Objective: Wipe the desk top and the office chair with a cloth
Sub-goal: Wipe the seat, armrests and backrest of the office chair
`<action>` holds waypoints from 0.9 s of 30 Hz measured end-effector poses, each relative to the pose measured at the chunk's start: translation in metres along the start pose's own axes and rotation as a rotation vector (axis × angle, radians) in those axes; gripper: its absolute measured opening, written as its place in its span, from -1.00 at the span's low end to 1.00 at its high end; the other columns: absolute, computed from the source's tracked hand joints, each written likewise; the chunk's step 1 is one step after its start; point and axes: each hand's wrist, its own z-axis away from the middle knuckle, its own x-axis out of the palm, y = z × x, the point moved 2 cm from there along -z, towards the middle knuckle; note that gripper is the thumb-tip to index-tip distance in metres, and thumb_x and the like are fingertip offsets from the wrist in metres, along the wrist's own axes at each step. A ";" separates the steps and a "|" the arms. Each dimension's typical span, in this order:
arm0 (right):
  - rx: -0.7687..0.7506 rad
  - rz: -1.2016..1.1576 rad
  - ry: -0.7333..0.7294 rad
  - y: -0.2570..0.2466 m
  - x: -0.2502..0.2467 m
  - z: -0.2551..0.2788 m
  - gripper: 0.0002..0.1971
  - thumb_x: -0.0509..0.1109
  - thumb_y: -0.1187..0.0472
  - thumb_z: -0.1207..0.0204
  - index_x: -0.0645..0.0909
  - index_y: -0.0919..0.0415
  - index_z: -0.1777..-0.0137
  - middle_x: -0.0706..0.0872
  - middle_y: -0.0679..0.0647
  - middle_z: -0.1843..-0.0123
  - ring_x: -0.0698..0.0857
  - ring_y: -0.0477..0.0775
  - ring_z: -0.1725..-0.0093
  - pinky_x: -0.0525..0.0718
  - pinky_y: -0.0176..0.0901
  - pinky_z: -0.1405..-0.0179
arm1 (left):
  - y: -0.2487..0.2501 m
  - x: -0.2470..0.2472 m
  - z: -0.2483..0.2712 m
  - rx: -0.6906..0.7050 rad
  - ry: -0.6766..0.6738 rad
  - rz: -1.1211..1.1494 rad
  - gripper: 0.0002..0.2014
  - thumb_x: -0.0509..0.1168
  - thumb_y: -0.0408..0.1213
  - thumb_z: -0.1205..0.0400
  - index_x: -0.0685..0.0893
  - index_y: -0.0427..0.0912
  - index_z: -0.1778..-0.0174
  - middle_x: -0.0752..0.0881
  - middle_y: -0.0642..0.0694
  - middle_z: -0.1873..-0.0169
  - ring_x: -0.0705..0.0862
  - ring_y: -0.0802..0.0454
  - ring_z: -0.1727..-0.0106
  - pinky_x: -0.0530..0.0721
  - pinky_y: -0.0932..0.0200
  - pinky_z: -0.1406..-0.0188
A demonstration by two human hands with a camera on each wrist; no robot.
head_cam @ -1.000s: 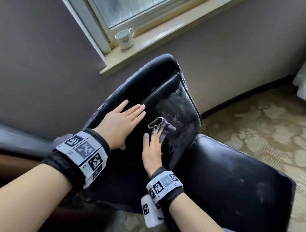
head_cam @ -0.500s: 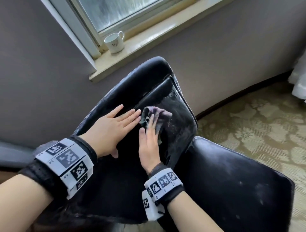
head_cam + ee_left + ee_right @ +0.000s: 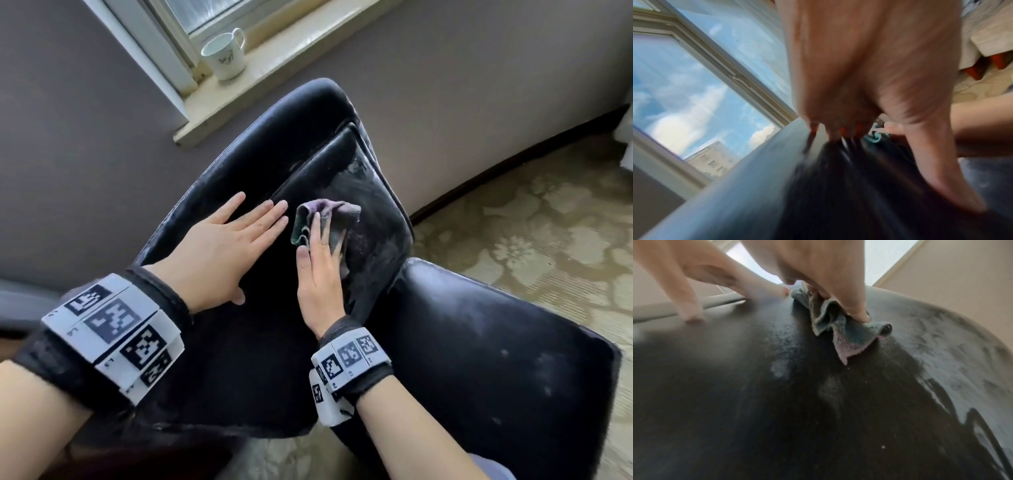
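Head view, looking down on black padded leather office chair (image 3: 479, 359), backrest panel at frame centre. Right hand (image 3: 320, 274) at centre, fingers straight, pressing crumpled grey-green and pink cloth (image 3: 329, 219) flat against backrest. Left hand (image 3: 219, 246) just left of it, fingers straight and together, palm braced on chair's rear shell. Compared with half a second back, cloth carried a little higher and rightward up the panel, toward dusty grey smears at upper right. Right wrist view: fingertips (image 3: 859, 316) pinning cloth; dark cleaned leather below, pale film to the right. Judged: backrest part-wiped, dusty seat cushion at lower right not yet done, desk top out of sight. White ceramic mug (image 3: 224, 54) on windowsill, upper left.
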 end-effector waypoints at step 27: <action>-0.051 0.223 0.051 0.057 -0.022 -0.037 -0.39 -0.05 0.00 -0.65 -0.32 -0.17 -0.58 -0.40 -0.45 -0.57 -0.35 -0.04 -0.64 -0.29 0.06 -0.63 | 0.001 -0.009 -0.033 -0.031 0.004 0.164 0.33 0.48 0.06 -0.40 -0.65 -0.15 -0.48 -0.71 -0.05 -0.43 -0.62 0.02 -0.50 -0.73 0.04 -0.31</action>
